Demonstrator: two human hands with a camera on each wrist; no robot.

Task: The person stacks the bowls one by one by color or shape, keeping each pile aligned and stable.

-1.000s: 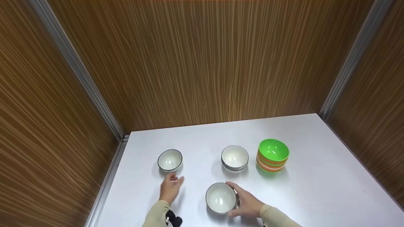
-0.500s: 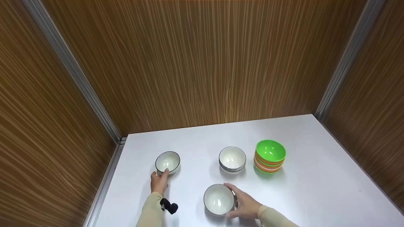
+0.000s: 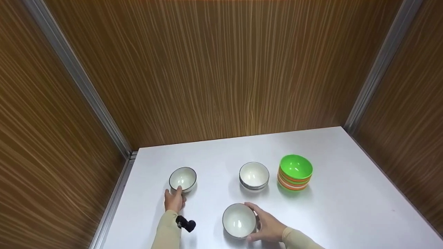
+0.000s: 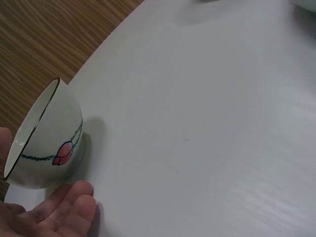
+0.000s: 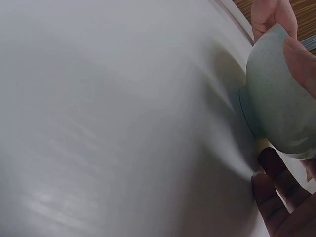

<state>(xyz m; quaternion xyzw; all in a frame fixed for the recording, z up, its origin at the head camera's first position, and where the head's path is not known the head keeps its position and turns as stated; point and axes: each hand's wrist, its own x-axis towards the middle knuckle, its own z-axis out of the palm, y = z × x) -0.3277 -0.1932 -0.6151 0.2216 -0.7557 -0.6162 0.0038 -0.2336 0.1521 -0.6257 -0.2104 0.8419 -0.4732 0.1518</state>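
Observation:
Two white, dark-rimmed bowls are in the hands. At the left of the table, my left hand (image 3: 174,201) grips the near edge of one bowl (image 3: 182,177), its thumb over the rim. In the left wrist view, this bowl (image 4: 54,140) has a red-and-green painted motif, and several fingers (image 4: 74,210) lie close to its base. Nearer the front, my right hand (image 3: 268,224) holds the second bowl (image 3: 238,220) by its right side, thumb and fingers spread round the wall. The right wrist view shows that bowl's pale outside (image 5: 279,94) and foot; its inside is hidden there.
A short stack of white bowls (image 3: 254,175) stands behind the right hand. To its right is a taller stack of green and orange bowls (image 3: 295,171). Wood-grain panels (image 3: 221,69) enclose the white table (image 3: 346,193) at the back and sides.
My left hand has moved left to the far-left bowl and taken hold of its near rim. The right hand keeps its grip on the front bowl. The head view has shifted slightly.

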